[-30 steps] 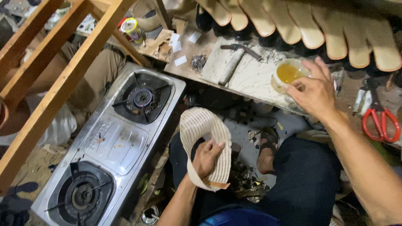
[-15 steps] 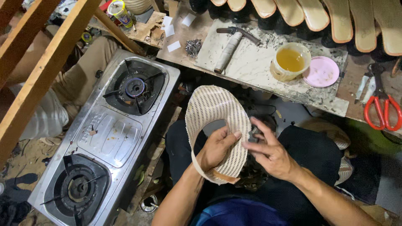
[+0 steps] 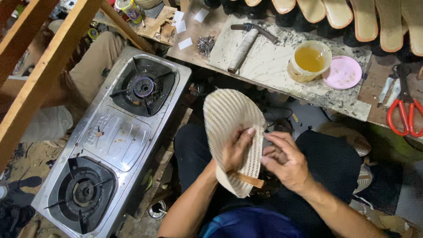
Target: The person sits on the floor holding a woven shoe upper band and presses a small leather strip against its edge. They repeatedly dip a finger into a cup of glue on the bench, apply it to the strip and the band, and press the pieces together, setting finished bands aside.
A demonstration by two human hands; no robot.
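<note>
Woven cream shoe upper [image 3: 231, 132] sat over our lap; our left hand [image 3: 235, 152] gripped its inner edge, our right hand [image 3: 286, 161] curled loosely beside it, holding nothing we could see, stove [image 3: 116, 141] close left.

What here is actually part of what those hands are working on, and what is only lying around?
In hand:
woven shoe upper, held by the left hand
right hand, beside it

Lying about:
cup of yellow liquid
pink lid
hammer
pile of nails
red scissors
two-burner stove
</note>
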